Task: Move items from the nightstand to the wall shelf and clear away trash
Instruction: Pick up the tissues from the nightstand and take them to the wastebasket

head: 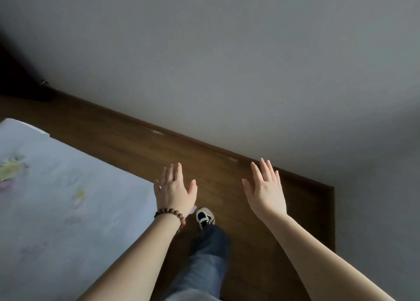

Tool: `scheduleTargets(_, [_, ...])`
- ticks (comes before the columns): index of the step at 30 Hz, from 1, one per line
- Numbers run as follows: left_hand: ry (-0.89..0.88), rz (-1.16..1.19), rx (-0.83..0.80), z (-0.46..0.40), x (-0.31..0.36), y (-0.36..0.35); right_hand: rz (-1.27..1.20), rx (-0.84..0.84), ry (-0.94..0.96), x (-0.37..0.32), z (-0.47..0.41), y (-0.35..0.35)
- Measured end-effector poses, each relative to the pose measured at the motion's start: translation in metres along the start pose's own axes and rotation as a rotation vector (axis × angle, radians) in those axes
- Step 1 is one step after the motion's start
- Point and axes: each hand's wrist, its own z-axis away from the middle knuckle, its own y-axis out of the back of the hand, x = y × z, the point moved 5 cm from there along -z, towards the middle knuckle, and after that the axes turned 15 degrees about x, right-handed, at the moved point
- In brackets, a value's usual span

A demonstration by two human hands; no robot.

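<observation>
Head view: the left hand (175, 190), a brown wooden bead bracelet (171, 214) on its wrist, is held out flat over the brown wood plank floor (127, 139), fingers straight and close together, holding nothing. The right hand (264, 190) is raised alongside, fingers straight and slightly spread, also holding nothing. A white floral-print bed sheet (56, 198) lies along the floor's left edge, a grey painted wall (227, 62) beyond. A black-and-white sneaker (204, 217) steps between the arms. Nightstand, shelf and trash are out of view.

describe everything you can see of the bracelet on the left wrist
The bracelet is a single strand of round, dark brown beads that look like wood, with one reddish-orange bead at the end nearer the shoe. It sits snug around the wrist just below the left hand, which is open with fingers straight and holds nothing. Only the upper half of the loop shows; the rest is hidden behind the wrist. Nothing but skin touches it.
</observation>
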Motion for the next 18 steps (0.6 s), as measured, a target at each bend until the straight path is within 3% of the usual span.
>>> scheduleTargets(7, [0.13, -0.012, 0.102, -0.147, -0.022, -0.031, 0.006, -0.104, 0.169, -0.047, -0.162, -0.091])
scheduleTargets(13, [0.353, -0.002, 0.128, -0.258, -0.063, -0.023, -0.036, -0.21, 0.355, -0.142, -0.294, -0.15])
scheduleTargets(18, [0.516, -0.023, 0.176, -0.314, -0.114, -0.014, -0.071, -0.313, 0.471, -0.225, -0.352, -0.203])
